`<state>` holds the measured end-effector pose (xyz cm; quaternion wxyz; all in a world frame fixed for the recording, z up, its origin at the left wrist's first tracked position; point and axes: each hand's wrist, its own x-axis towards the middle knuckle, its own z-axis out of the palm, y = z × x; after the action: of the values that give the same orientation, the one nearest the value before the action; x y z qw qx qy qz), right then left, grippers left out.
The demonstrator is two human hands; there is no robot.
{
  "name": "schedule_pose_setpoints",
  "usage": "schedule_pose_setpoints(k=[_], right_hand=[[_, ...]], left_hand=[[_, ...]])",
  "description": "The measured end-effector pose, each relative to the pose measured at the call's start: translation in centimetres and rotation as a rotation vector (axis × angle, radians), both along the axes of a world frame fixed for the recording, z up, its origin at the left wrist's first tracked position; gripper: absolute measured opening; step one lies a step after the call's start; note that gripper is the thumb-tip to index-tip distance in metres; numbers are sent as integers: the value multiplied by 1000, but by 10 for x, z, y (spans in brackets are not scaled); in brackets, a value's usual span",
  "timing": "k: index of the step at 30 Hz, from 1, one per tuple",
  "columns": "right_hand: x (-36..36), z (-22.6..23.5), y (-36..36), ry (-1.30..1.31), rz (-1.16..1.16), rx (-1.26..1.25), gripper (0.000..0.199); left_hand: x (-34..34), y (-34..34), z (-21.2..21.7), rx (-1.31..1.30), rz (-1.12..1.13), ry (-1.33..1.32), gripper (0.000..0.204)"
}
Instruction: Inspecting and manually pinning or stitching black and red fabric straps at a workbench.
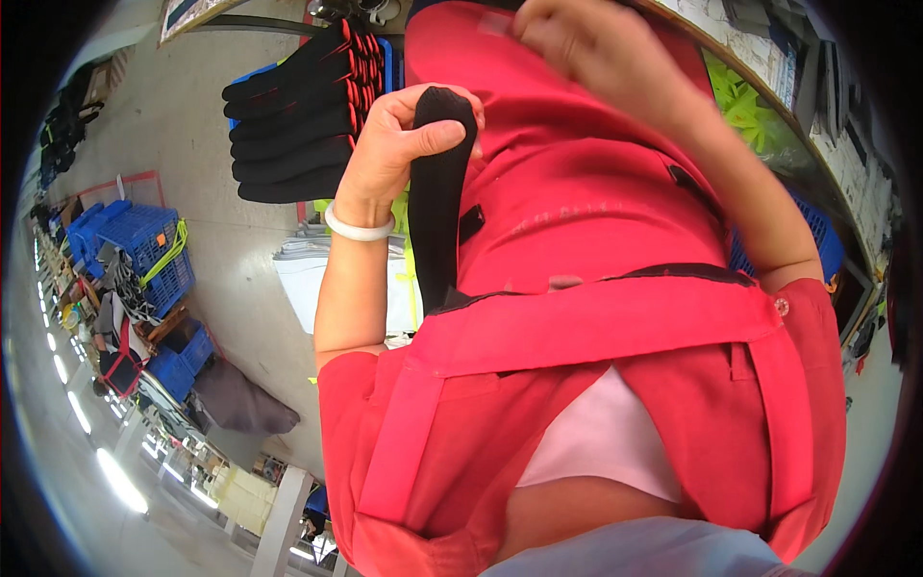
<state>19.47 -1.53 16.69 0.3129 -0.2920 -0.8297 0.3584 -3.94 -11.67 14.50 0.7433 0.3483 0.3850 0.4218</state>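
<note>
My left hand [404, 144], with a white bangle on its wrist, is closed round the upper end of a long black sock [437, 207]. My thumb presses on the fabric just below its rounded end. The sock hangs down along the front of my red apron [577, 231]. Farther up and to the right, my right hand [577, 38] is over the apron, its fingers bent and smeared by motion. Beside its fingertips a small pale patch shows, too blurred to name. A stack of similar black socks [293, 130] with red edges lies just left of my left hand.
A blue crate [392, 62] shows behind the stack. White sheets [298, 279] lie below it. On the right runs a workbench [817, 125], with bright yellow-green pieces [735, 101] beside it. Farther left, blue baskets [144, 245] and a dark cloth [240, 399] stand on the floor.
</note>
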Motion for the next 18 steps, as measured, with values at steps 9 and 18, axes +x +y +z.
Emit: schedule_pose_setpoints(k=[9, 18], right_hand=[[-13, 24, -41, -31, 189, -537, 14], [-14, 17, -63, 264, 233, -1024, 17]], left_hand=[[-10, 5, 1, 44, 34, -74, 23], [3, -3, 0, 131, 64, -132, 19]])
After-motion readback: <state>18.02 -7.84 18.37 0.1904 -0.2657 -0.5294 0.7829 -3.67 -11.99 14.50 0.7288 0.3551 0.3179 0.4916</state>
